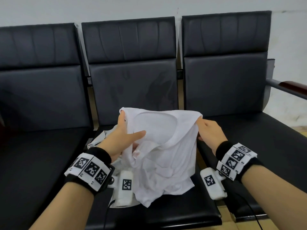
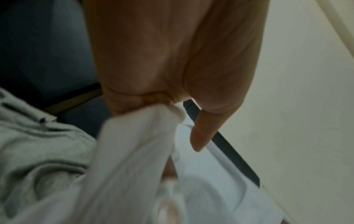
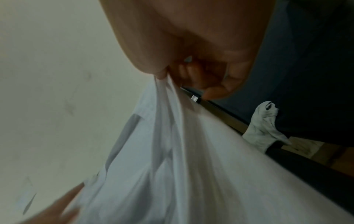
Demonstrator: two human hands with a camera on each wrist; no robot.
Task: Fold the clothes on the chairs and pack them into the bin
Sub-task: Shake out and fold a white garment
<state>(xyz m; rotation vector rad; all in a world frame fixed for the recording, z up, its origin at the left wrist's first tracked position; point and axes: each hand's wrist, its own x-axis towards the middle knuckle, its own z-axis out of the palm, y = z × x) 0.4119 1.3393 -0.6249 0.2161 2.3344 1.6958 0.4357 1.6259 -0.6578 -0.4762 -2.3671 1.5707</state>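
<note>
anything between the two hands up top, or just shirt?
Just shirt: in the head view the white T-shirt, its neck opening showing, spans from the left hand to the right hand. Nothing else lies between.

Black wristbands [image 1: 223, 147] carry white marker-printed blocks [image 1: 90, 170] and white camera pods [image 1: 212, 184].

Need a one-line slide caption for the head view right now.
Left hand and right hand hold a crumpled white cotton T-shirt up by its top edge over the middle black padded chair.
</note>
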